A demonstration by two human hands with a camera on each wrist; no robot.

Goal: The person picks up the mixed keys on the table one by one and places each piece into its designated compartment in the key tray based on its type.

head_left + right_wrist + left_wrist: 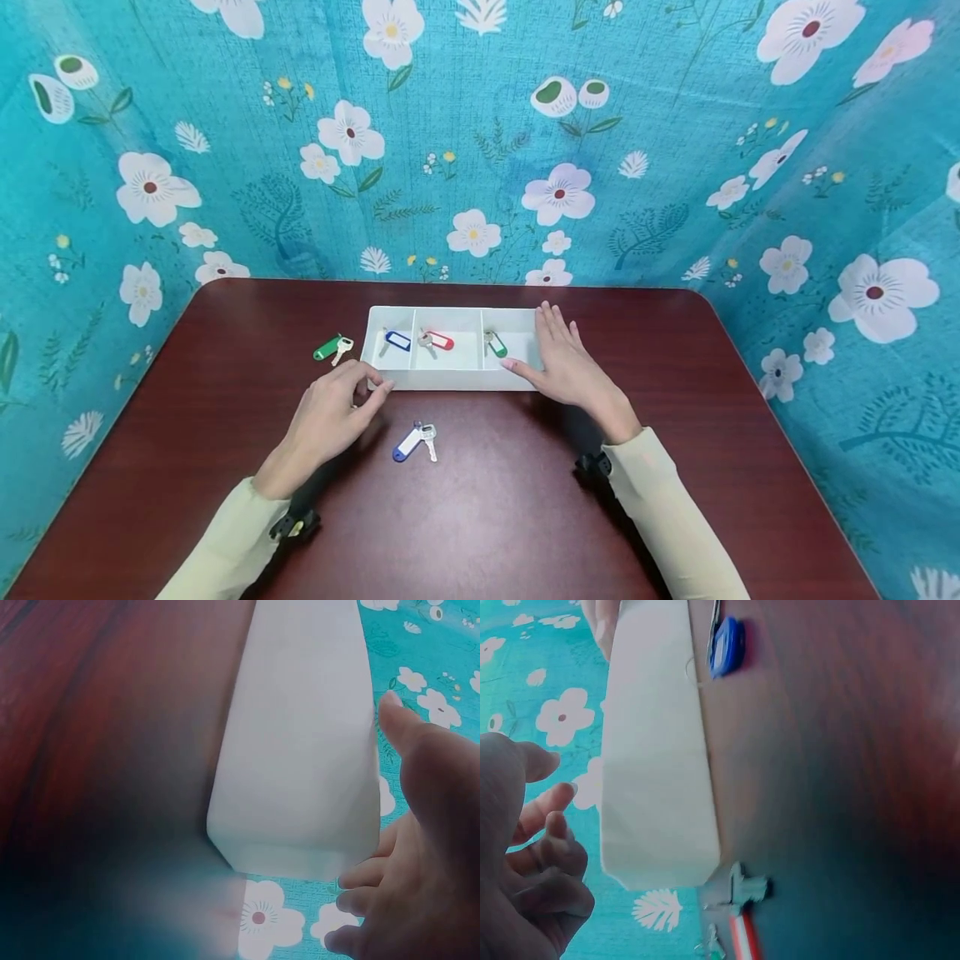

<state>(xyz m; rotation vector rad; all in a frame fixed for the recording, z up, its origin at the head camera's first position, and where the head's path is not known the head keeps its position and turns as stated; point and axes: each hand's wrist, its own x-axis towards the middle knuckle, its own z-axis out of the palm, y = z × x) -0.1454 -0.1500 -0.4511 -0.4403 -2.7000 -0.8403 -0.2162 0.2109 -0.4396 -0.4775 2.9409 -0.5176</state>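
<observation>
A white three-compartment tray (450,381) lies lengthwise on the table. Its left section holds a blue-tagged key (397,340), its middle section a red-tagged key (439,340), and its right section a green-tagged key (496,344). My right hand (566,367) rests at the tray's right end, fingers extended, thumb at the front rim. By the front left corner is my left hand (330,417), loosely bent and holding nothing. Another blue-tagged key (408,444) lies in front of the tray. A red-tagged key (744,934) shows in the left wrist view, mostly hidden by my hand in the head view.
Left of the tray, beyond my left hand, lies another green-tagged key (326,348). The dark red-brown table (487,517) ends at a blue flowered cloth (465,167) that hangs behind it and at both sides.
</observation>
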